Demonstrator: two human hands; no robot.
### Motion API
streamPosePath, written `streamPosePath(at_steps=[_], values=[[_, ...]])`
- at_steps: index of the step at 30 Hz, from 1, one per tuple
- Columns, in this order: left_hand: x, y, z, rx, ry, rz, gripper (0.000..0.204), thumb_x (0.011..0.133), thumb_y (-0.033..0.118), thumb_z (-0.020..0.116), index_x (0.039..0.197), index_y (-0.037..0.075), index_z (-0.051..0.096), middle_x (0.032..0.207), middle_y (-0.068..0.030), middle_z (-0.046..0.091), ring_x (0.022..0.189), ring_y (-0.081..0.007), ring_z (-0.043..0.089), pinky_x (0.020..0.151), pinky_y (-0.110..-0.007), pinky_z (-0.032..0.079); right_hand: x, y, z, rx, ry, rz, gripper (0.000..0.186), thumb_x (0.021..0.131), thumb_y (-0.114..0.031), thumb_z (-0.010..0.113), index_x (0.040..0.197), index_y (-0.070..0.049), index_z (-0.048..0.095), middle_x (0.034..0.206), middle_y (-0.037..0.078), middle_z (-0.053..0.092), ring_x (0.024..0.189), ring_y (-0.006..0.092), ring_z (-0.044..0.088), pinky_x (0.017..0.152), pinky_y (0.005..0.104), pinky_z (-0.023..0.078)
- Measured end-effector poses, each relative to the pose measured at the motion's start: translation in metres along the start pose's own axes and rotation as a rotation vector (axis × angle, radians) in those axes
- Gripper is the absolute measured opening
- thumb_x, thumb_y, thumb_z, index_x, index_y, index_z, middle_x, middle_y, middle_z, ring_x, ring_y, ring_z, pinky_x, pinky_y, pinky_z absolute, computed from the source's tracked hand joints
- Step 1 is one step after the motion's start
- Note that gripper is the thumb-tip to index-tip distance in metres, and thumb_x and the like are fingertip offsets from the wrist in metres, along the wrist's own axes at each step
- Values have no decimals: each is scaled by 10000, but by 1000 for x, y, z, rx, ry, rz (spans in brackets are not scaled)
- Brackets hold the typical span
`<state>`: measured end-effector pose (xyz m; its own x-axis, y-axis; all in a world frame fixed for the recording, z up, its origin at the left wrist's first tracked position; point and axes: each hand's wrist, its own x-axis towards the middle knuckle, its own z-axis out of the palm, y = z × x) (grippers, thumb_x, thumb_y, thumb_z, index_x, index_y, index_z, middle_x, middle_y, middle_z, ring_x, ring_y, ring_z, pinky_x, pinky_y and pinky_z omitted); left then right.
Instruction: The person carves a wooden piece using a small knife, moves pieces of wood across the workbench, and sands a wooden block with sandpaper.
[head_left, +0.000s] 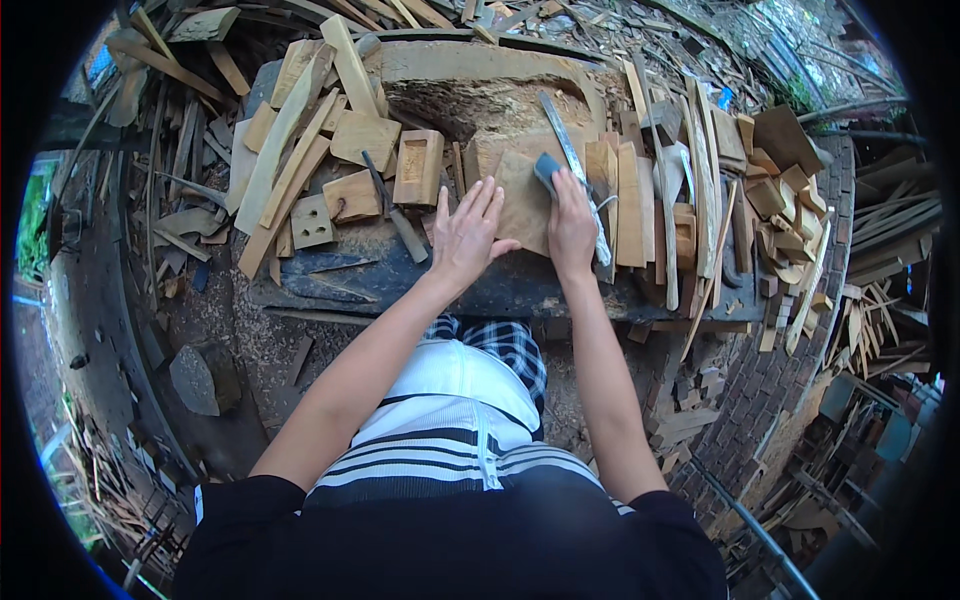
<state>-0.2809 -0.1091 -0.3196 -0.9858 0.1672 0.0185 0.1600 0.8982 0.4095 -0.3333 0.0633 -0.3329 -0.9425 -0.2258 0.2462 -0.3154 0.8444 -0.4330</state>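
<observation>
Right hand [573,225], half-closed, holds a blue-grey pad [546,169].

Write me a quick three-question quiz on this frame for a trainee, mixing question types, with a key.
1. True or false: the left hand is clenched into a fist.
2. Which hand grips the dark pad? A) left; B) right; C) neither.
3. Fill in the blank: the wooden-handled tool lies to the person's ____ of the left hand.

Key:
1. False; its fingers are extended.
2. B; the right hand has it at the flat wooden piece.
3. Left.
</observation>
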Motion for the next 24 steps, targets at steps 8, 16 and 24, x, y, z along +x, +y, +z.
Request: streamPosePath(at_steps=[8,16,24], values=[[0,-12,3,41,5,-25,823,703,480,747,1359,52,492,1441,-104,456,1347,-224,406,1104,-564,266,-70,-33,-12,63,-27,14,344,885,-2,515,1221,4,589,1295,191,568,1247,333,512,1061,418,404],[7,-6,1,104,-24,16,824,705,514,735,1351,61,501,1443,-94,453,1338,-267,396,1107,-563,263,19,-3,0,156,115,184,289,916,-68,505,1173,31,593,1171,213,623,1078,370,600,910,440,471],[-34,39,-21,-472,-7,100,584,854,407,683,1256,5,550,1277,-175,559,1173,-319,522,999,-400,403,-103,-54,-43,225,309,397,301,950,-108,514,1231,-22,576,1113,172,561,1070,360,516,925,423,398]])
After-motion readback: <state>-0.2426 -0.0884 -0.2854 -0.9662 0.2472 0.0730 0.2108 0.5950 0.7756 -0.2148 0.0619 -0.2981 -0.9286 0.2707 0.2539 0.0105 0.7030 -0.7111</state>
